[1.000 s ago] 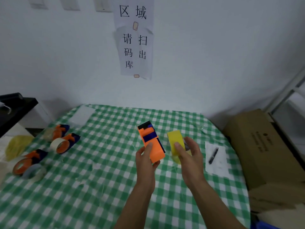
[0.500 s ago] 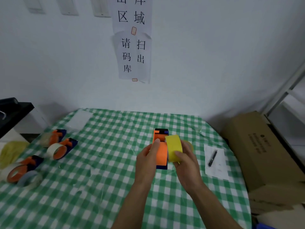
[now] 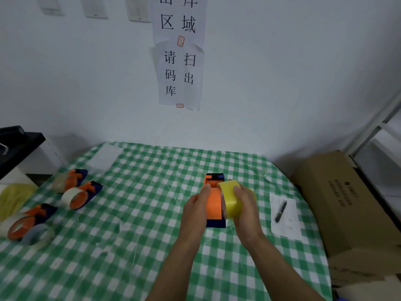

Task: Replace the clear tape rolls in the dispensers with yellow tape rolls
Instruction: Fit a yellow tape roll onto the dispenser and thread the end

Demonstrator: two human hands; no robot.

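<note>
Yellow tape roll [image 3: 231,197] held against orange dispenser [image 3: 213,203], centre frame above checked worktop [image 3: 134,246]: loading step. Left hand [image 3: 196,208] curled around dispenser; right hand [image 3: 245,205] closed round the roll. Next likely seating roll on hub, aligned square. Three clear-roll dispensers [image 3: 81,195] wait at left.

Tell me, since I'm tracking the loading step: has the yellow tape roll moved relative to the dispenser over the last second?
Yes. The yellow tape roll has closed leftward against the orange dispenser, away from the pen.
</note>
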